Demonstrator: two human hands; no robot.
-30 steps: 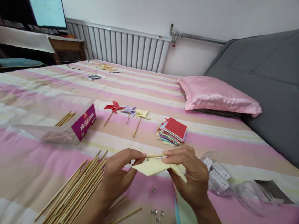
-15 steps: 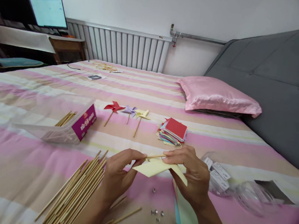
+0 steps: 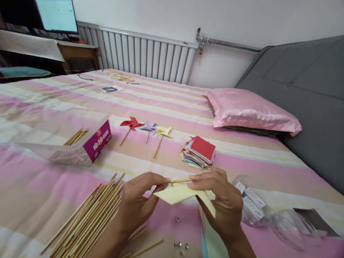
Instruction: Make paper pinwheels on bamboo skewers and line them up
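Both hands work together near centre, just above the striped bedspread (image 3: 35, 181). Left hand (image 3: 136, 206) has thumb + fingers pinched tight on a thin wooden stick (image 3: 179, 181), which runs roughly level to the right hand (image 3: 219, 205). Right hand's fingertips are clamped on the stick's other end and on the pale yellow paper (image 3: 181, 194), a folded, pointed piece hanging just under the stick btwn the two hands.

Under the right wrist: loose sheets of paper (image 3: 214, 249), green/blue, flat on the bed. Btwn the forearms, near edge: a few small metal pins (image 3: 181, 247), one more a bit farther. Left of the left hand: a big bundle of sticks (image 3: 87, 222) fanned out on the bed, a couple of strays beside the left arm.

Farther left: clear plastic box (image 3: 68, 142) w/ purple label, more sticks inside. Centre far: three finished pinwheels in a row, red pinwheel (image 3: 132, 123), purple pinwheel (image 3: 149, 127), yellow pinwheel (image 3: 163, 131), lying flat. Right of them, a stack of coloured paper squares (image 3: 199, 151), red on top. Near right: clear plastic packaging (image 3: 272, 216). Far right: pink pillow (image 3: 252, 110) against the grey headboard (image 3: 319, 97).
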